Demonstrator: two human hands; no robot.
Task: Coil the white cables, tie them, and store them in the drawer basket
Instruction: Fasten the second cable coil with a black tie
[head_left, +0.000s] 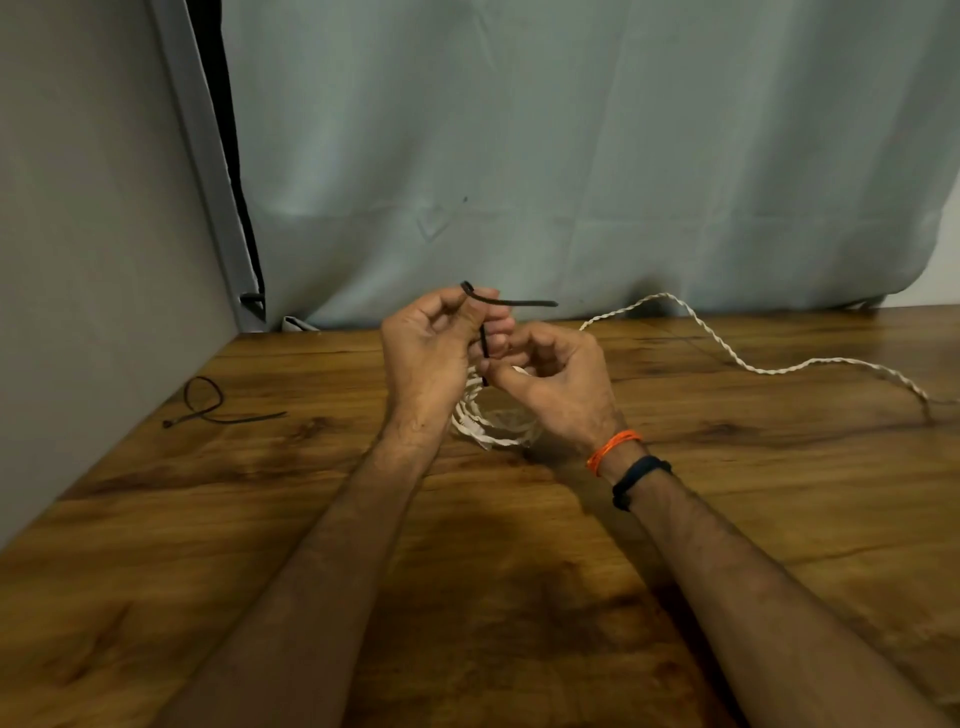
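Head view, looking down at a wooden desk (519, 571). Both hands raised just above the desk, mid-way across, nearer the back edge. Left hand (426, 353) has fingers curled, pinching a black zip tie (506, 302) at its bend; one end of the tie sticks out to the right, the other runs down between the two hands. Right hand (556, 379) has fingers curled too, thumb and forefinger pinching the lower part of the same tie. Coiled white cable (491, 423) hangs below and between the hands, its bottom loops touching or just above the desk, cannot tell which. Coil partly hidden by both hands; whether the tie already goes round the coil is not clear.

Loose white twisted cable (748, 364) runs from behind the right hand up toward the back edge, then snakes over the desk to the right edge of the picture. Second black zip tie (208, 408), looped, lies flat near the left edge of the desk, well apart from the hands.

Right wrist wears an orange thread band (613, 447) and a black band (639, 480) just behind it. Grey-green curtain (571, 156) hangs behind the back edge; grey wall panel (93, 234) stands along the left edge.
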